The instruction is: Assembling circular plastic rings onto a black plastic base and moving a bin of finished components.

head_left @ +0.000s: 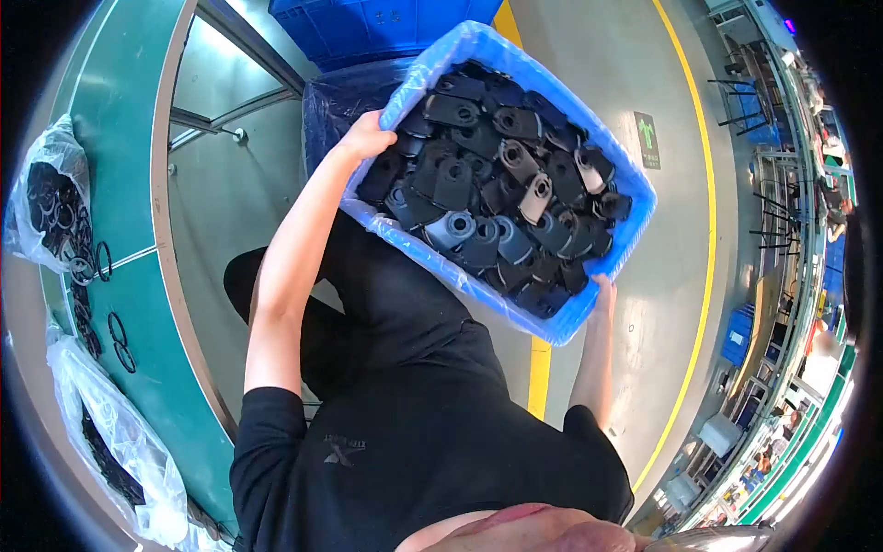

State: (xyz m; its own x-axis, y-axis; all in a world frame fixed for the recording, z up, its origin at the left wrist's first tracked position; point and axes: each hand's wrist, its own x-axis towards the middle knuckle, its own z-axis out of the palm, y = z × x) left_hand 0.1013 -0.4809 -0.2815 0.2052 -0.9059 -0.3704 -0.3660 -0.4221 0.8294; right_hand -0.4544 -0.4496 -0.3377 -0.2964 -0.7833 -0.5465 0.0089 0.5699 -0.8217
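Observation:
A blue plastic crate (416, 84), lined with clear film, is held out in front of me, tilted in the view. Heaped inside are many black plastic parts (452, 184), flat and rounded, each with a round hole; a few look grey where light strikes them. My left hand (368, 136) grips the crate's left rim, fingers partly hidden behind the wall. On the crate's near right corner, my right hand (603, 293) is closed round the rim, its fingers mostly out of sight.
To the left runs a green worktable (129, 216) carrying black rings (120, 340) and clear plastic bags (115, 414). Another blue crate (368, 28) stands beyond, beside dark film-wrapped stock (336, 110). Yellow floor lines (706, 230) and people at far-right benches show.

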